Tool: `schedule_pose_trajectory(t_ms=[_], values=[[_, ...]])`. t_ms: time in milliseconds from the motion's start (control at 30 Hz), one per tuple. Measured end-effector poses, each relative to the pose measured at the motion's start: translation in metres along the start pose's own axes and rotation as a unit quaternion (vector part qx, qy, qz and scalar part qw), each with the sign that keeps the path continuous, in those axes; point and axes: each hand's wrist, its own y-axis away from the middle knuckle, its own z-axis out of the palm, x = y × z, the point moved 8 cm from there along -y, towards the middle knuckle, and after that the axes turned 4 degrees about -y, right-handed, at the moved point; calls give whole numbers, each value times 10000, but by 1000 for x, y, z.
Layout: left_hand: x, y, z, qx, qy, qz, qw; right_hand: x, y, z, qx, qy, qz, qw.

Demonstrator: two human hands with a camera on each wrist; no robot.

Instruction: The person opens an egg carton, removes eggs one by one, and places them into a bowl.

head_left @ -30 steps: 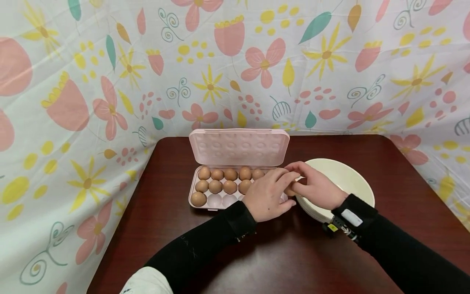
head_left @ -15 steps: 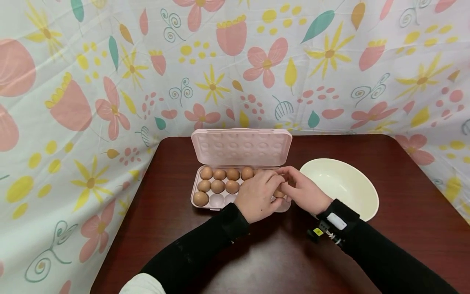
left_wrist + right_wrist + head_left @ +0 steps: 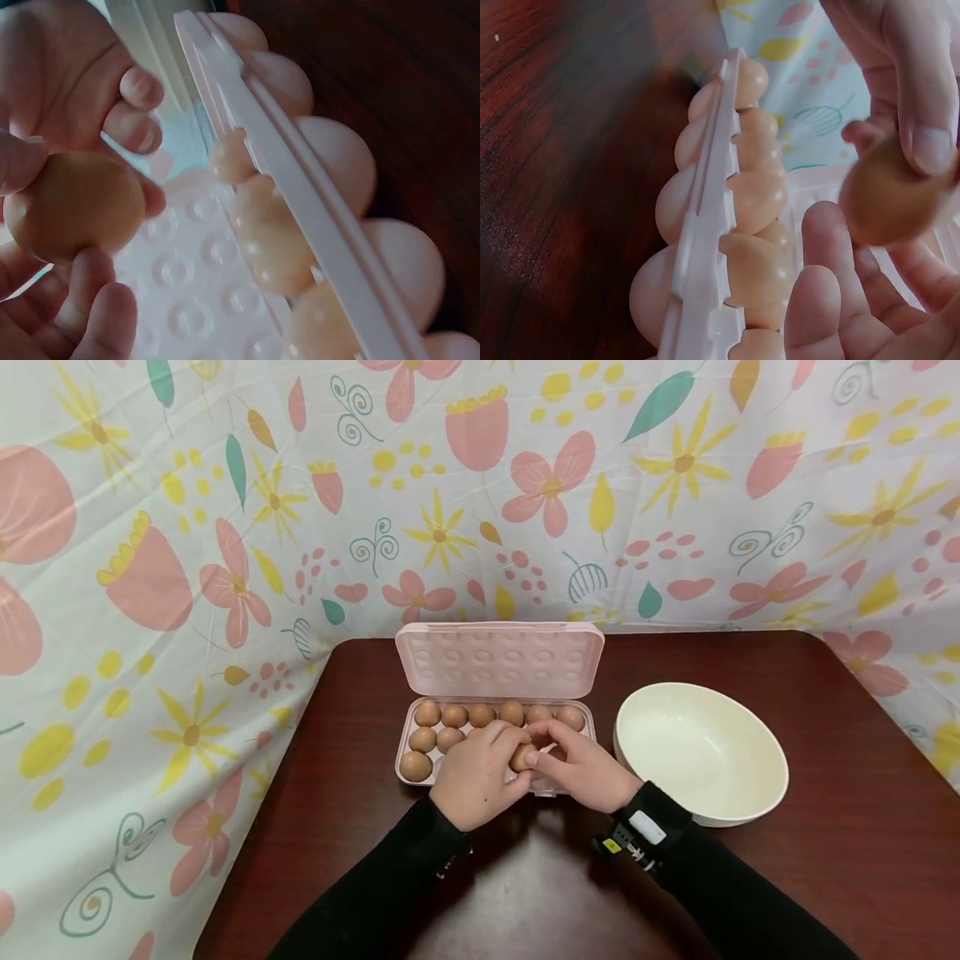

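Observation:
In the head view a brown egg point(image 3: 521, 757) is held between both hands, over the front right half of a pink egg carton point(image 3: 401, 758). My left hand point(image 3: 480, 777) curls round it from the left, and my right hand point(image 3: 588, 768) pinches it with the thumb across its near side. Both wrist views show the egg point(image 3: 79, 206) raised off the tray, with fingers of both hands around it. Brown eggs point(image 3: 454, 716) fill the back row; a larger one point(image 3: 416, 767) sits in the front left corner. My left hand hides part of the front and middle rows.
The carton's lid point(image 3: 501, 660) stands open at the back. To the right is a deep cream bowl point(image 3: 697, 752), close beside my right wrist. All of it rests on a dark reddish wooden table point(image 3: 360, 685), with a flowered curtain point(image 3: 465, 552) behind.
Both hands have moved left, from the carton's right end beside the bowl to over its front middle. The egg between them now shows plainly, and the bowl is no longer covered by my right hand.

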Motion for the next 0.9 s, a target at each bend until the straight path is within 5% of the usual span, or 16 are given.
schedule_pose_trajectory(t_ms=[233,367,900], values=[[-34,25,-11,16,39,-767,9970,-1,7,4,134,396,-96,9991],[-59,37,-5,-94,-172,-1209,9925,2,11,-4,414,550,6,9976],[-94,60,16,-575,-572,-1712,9819,18,46,-25,1002,710,341,9918]])
